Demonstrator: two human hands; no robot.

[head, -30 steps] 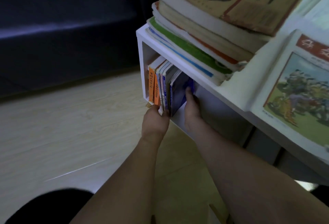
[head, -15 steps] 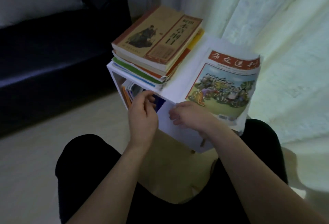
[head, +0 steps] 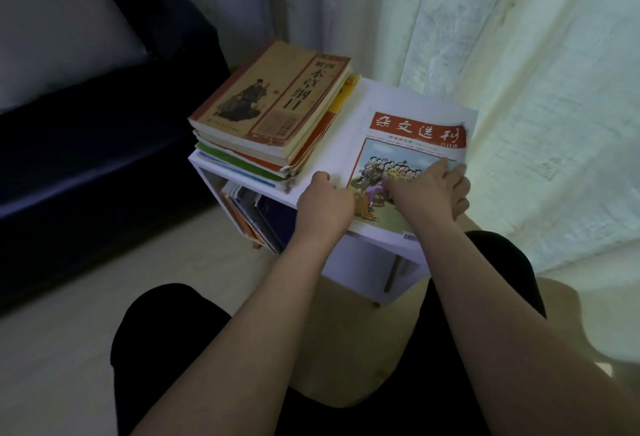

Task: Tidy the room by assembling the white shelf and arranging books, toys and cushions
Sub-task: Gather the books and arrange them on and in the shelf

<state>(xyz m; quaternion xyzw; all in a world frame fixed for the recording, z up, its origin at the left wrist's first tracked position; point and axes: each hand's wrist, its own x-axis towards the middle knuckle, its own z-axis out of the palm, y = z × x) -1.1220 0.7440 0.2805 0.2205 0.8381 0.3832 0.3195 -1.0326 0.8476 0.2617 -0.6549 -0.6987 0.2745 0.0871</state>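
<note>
Both hands are closing on the magazine (head: 412, 144): the left hand (head: 323, 205) is gripping its near-left edge, the right hand (head: 431, 193) is pressing flat near its right edge; it is lying on the white shelf's (head: 341, 144) top, right of the book stack (head: 273, 116), probably for lifting.

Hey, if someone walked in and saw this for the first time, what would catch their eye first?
Probably the magazine with the red banner and crowd cartoon, lying flat on the right of the white shelf, with the left hand and right hand on it. Next, the book stack on the shelf's left side, topped by a tan book with a seated figure. Behind hangs a pale curtain.
</note>
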